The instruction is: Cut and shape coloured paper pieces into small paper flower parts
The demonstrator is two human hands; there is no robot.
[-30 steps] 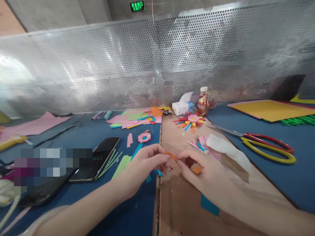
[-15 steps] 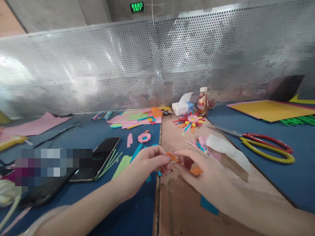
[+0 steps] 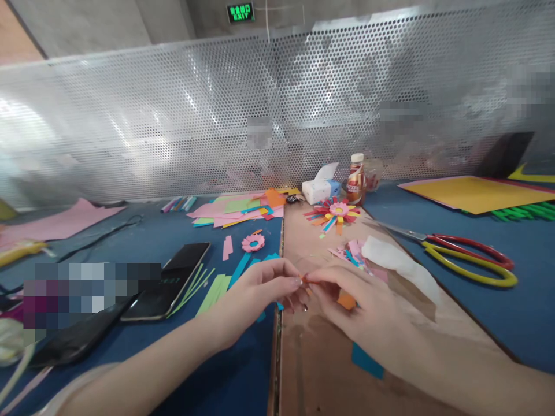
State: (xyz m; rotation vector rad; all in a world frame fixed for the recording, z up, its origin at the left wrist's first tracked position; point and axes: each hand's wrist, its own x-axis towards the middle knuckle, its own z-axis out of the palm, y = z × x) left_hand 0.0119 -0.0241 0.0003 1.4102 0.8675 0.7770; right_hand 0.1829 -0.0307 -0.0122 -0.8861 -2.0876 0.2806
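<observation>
My left hand [image 3: 271, 286] and my right hand [image 3: 347, 294] meet over the seam between the blue mat and the brown board. Their fingertips pinch a small orange paper piece, mostly hidden by the fingers. More orange paper [image 3: 346, 299] shows under my right hand's fingers. Beyond my left hand lies a pink paper ring [image 3: 252, 243] with a blue centre. A colourful paper-strip flower [image 3: 338, 211] is farther back on the board. Green paper strips [image 3: 214, 293] lie beside my left wrist, and a blue paper piece [image 3: 367, 361] is under my right forearm.
Scissors [image 3: 468, 263] with red and yellow handles lie on the right. A phone [image 3: 169, 283] is on the left. Crumpled white tissue [image 3: 401, 266], a tissue box [image 3: 321, 191], a bottle [image 3: 355, 179] and stacked coloured paper [image 3: 234, 209] are farther back.
The fingertips of both hands have drawn closer together around the orange paper, which now shows less between them.
</observation>
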